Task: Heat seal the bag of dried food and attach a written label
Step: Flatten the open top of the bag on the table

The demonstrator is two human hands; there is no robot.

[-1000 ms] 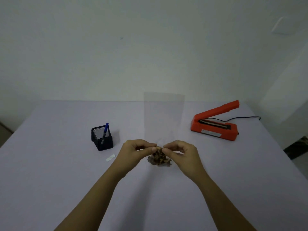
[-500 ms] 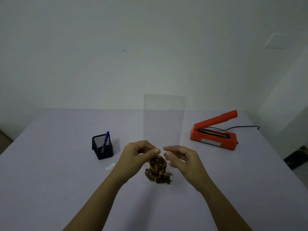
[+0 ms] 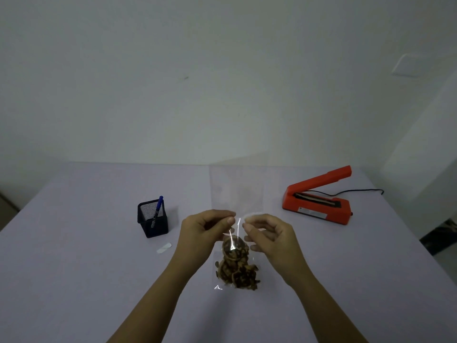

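Observation:
A clear plastic bag (image 3: 237,191) hangs upright in front of me, its empty top rising above my fingers. Brown dried food (image 3: 236,264) fills its bottom, just over the table. My left hand (image 3: 204,231) pinches the bag's middle from the left. My right hand (image 3: 268,233) pinches it from the right, fingers curled. An orange heat sealer (image 3: 319,198) sits at the right with its arm raised. A small white label (image 3: 164,248) lies flat on the table left of my hands. A blue pen (image 3: 157,211) stands in a black mesh holder (image 3: 152,217).
The sealer's black cord (image 3: 361,191) trails off to the right at the table's back edge. The lavender table (image 3: 74,268) ends at a white wall behind. A dark object (image 3: 442,233) lies beyond the right table edge.
Both hands have lifted the bag, so the dried food has gone from bunched at my fingertips to hanging below them. My fingers have spread slightly apart on the plastic.

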